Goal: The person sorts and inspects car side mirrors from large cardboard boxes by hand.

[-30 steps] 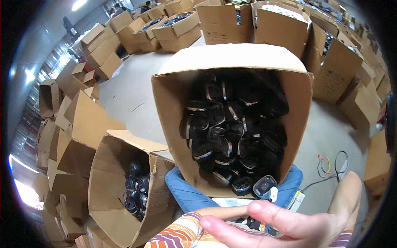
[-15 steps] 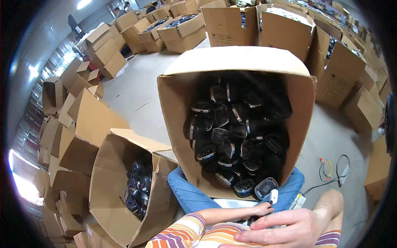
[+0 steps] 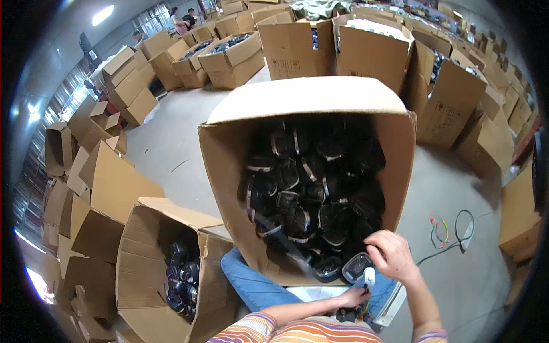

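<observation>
A big cardboard box (image 3: 206,166) tilts toward me between my legs, full of black rounded units with silvery rims (image 3: 286,171). My left hand (image 3: 353,298) is closed around a cable with a white plug (image 3: 369,278) at its end, in front of my lap. Coloured wires and a small dark part show beneath that hand. Over the box's near right corner is my right hand (image 3: 392,254), its fingers loosely bent and apart, with nothing visible in them. Just beside it lies a black unit with a clear-looking face (image 3: 357,266). A blurred pale streak (image 3: 280,237) crosses the box's contents.
At my left stands a smaller open box (image 3: 137,263) holding dark round parts with wires (image 3: 182,280). Loose cables (image 3: 457,243) lie on the floor to my right. Many cartons (image 3: 300,51) line the far side. People (image 3: 182,22) are at the far left.
My right hand has gone up and forward from above my lap to the box's near right corner. The left hand stays on the cable. The view has shifted slightly.
</observation>
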{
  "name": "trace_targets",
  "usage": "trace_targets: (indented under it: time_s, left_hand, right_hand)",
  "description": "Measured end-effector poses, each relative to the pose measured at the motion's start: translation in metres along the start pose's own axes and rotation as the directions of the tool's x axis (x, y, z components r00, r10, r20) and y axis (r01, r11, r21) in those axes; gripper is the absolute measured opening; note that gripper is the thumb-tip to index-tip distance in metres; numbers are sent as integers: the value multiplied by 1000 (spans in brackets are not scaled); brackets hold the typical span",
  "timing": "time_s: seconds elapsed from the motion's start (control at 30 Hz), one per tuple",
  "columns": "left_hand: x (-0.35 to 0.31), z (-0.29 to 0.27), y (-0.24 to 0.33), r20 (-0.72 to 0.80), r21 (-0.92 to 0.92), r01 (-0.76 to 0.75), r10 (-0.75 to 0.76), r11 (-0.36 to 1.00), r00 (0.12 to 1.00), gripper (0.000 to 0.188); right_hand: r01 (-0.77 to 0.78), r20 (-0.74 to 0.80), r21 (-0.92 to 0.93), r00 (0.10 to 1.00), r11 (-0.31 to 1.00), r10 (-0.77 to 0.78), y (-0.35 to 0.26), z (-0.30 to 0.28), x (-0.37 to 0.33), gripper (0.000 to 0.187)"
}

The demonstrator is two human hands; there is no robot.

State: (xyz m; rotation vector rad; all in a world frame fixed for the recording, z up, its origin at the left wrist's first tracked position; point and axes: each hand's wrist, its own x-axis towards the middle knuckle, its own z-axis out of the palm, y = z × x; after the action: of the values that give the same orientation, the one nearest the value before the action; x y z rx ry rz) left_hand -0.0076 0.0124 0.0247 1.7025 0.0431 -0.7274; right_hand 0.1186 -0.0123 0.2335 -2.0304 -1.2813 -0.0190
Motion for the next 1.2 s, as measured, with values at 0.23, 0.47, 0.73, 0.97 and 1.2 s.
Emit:
trace_targets:
  time_s: [0.23,0.47,0.73,0.97,1.2]
  left_hand:
    - [-19,-9,33,-16,223,-159,166,962,986,36]
    - [-17,-8,20,-146,252,-217,259,943,955,38]
    - [-36,-21,35,-118,194,-104,128,975,985,33]
    - [-23,-6,17,-341,337,-65,186,939,922,27]
    - [-23,-13,3,-223,-70,-232,212,970,952,32]
  right_hand:
    - [-775,105,70,632,629,767,56,59,-130,40]
    - [-751,309,418,647,511,697,50,72,-123,23]
    - [-631,358,748,643,204,677,46,86,-138,26]
    - [-680,22,332,698,654,715,28,98,-129,42]
    - [-587,159,783,510,207,845,55,96,-136,31]
